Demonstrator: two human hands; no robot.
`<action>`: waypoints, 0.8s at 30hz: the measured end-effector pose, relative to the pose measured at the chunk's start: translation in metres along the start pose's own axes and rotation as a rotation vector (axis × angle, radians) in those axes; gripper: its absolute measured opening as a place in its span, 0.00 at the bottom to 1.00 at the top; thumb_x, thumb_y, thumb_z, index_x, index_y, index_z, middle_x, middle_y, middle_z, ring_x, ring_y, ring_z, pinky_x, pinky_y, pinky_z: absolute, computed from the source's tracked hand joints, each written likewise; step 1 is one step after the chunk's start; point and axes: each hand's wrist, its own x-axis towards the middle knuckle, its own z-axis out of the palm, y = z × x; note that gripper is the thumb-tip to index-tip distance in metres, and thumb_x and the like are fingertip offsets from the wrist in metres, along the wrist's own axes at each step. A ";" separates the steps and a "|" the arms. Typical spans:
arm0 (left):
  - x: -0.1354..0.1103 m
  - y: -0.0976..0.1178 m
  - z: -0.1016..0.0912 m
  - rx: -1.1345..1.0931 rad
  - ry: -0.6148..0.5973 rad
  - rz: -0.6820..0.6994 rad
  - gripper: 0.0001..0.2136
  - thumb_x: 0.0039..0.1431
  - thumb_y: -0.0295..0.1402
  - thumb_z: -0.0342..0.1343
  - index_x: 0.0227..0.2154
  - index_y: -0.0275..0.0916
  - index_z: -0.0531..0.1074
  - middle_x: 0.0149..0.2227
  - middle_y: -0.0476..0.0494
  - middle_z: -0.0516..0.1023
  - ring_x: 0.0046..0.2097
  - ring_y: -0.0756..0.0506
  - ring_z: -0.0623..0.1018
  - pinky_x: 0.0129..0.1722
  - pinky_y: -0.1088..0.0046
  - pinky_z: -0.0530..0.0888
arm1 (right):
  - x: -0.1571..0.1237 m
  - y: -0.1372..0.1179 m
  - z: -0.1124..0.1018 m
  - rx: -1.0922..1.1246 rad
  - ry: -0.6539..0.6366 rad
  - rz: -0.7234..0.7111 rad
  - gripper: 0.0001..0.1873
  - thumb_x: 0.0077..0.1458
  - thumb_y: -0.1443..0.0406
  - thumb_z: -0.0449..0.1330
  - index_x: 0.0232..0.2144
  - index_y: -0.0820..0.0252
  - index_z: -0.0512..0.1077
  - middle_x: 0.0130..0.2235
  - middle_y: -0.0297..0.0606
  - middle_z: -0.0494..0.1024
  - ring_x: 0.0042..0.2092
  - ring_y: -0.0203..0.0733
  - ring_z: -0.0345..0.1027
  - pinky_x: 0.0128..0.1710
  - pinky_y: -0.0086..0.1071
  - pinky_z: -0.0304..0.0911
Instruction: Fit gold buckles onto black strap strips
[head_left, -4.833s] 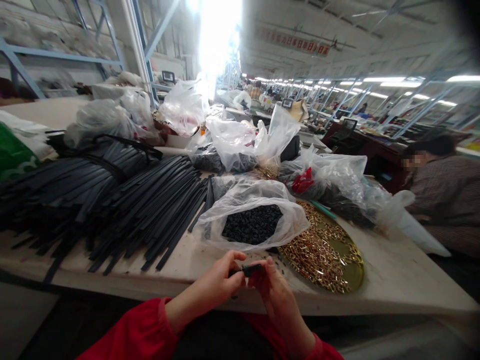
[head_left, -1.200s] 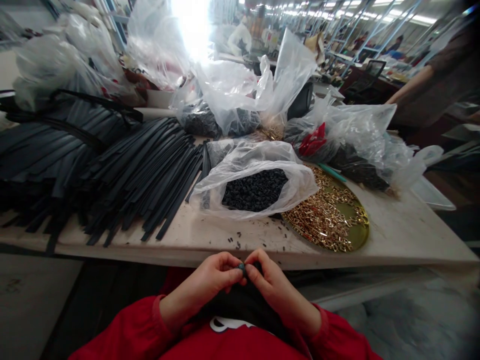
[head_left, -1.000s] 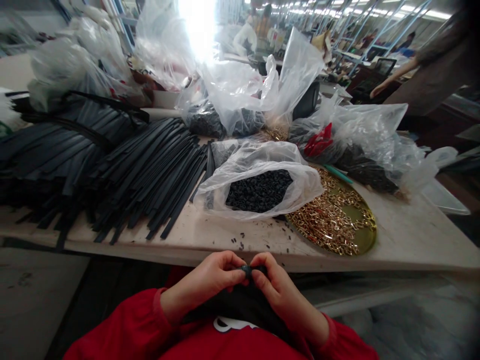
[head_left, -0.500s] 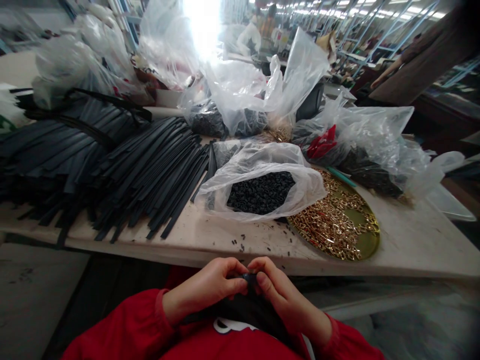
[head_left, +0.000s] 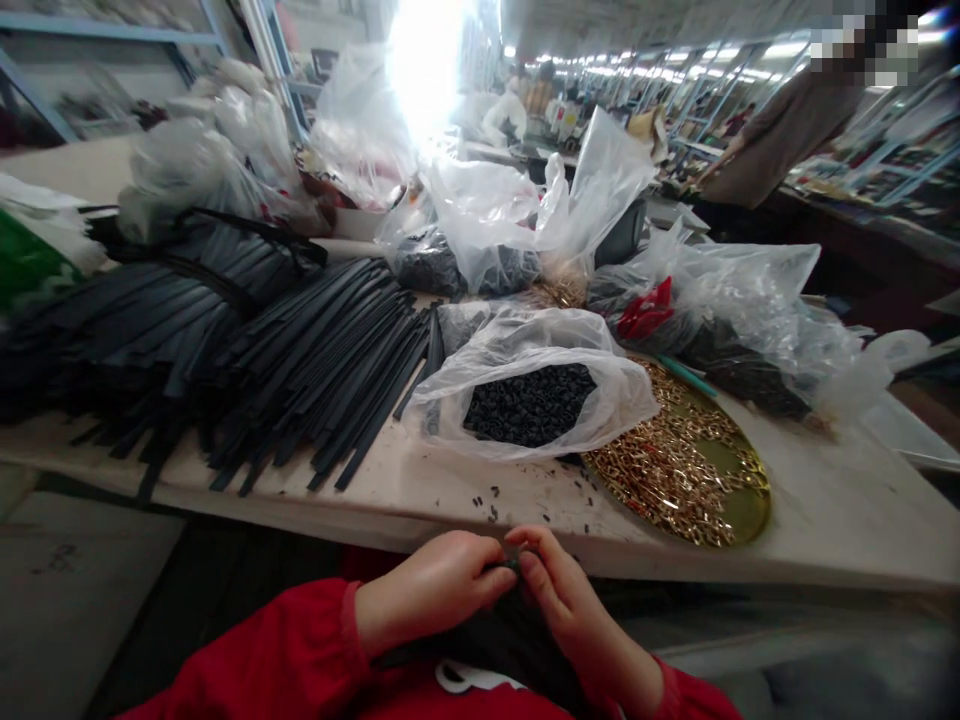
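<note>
Close to my body, in front of the table edge, my left hand (head_left: pixel 442 582) and my right hand (head_left: pixel 561 595) meet fingertip to fingertip. Both are closed in a pinch around a small dark piece, which looks like the end of a black strap (head_left: pixel 495 640) lying over my lap. The fingers hide most of what is pinched. Straight ahead on the table, an open clear plastic bag (head_left: pixel 442 405) holds many small black loops (head_left: pixel 529 403). Right of it, a round gold tray (head_left: pixel 754 490) carries a heap of small gold metal clasps (head_left: pixel 667 465).
Black flat straps (head_left: pixel 315 350) are piled at the left, their ends near the table edge (head_left: pixel 285 505). Small black bits (head_left: pixel 487 497) lie scattered before the bag. More plastic bags (head_left: pixel 495 200) stand behind. A teal tool (head_left: pixel 686 375) touches the tray. A person (head_left: pixel 787 140) stands far right.
My view has tilted up and turned slightly left, so the table things appear lower and further right. My fingers have shifted a little around the dark piece, and my left fingers are closed tighter.
</note>
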 end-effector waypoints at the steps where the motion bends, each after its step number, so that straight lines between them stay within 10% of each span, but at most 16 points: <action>1: 0.004 -0.005 -0.004 0.092 0.070 -0.010 0.13 0.56 0.39 0.46 0.29 0.38 0.72 0.26 0.47 0.76 0.28 0.47 0.73 0.25 0.77 0.63 | 0.006 0.004 -0.002 -0.054 0.053 0.015 0.14 0.60 0.59 0.39 0.39 0.58 0.60 0.27 0.34 0.70 0.27 0.38 0.65 0.26 0.29 0.59; 5: 0.027 -0.025 -0.017 0.412 0.383 -0.065 0.09 0.54 0.37 0.51 0.32 0.37 0.71 0.30 0.44 0.76 0.31 0.44 0.74 0.29 0.74 0.65 | 0.038 0.029 -0.014 -0.464 0.260 0.020 0.17 0.59 0.58 0.40 0.30 0.58 0.63 0.25 0.38 0.71 0.28 0.43 0.67 0.28 0.34 0.58; 11: 0.028 -0.046 -0.026 0.550 0.508 -0.052 0.09 0.58 0.34 0.48 0.29 0.39 0.71 0.34 0.44 0.73 0.39 0.45 0.72 0.40 0.69 0.66 | 0.058 0.063 -0.015 -0.807 0.466 -0.164 0.18 0.58 0.57 0.42 0.29 0.59 0.68 0.31 0.42 0.74 0.34 0.46 0.67 0.34 0.37 0.58; 16: 0.022 -0.071 -0.087 0.646 0.706 -0.342 0.14 0.62 0.33 0.39 0.32 0.36 0.69 0.34 0.41 0.72 0.39 0.45 0.72 0.40 0.69 0.66 | 0.057 0.076 -0.010 -0.796 0.606 -0.267 0.20 0.57 0.53 0.45 0.34 0.59 0.69 0.38 0.44 0.75 0.41 0.48 0.67 0.41 0.39 0.57; 24: 0.077 -0.103 -0.138 0.615 0.581 -0.641 0.13 0.58 0.35 0.50 0.43 0.34 0.66 0.43 0.41 0.71 0.40 0.46 0.73 0.39 0.64 0.72 | 0.060 0.088 -0.007 -0.795 0.662 -0.365 0.16 0.56 0.54 0.48 0.34 0.58 0.69 0.36 0.42 0.76 0.39 0.46 0.68 0.41 0.39 0.56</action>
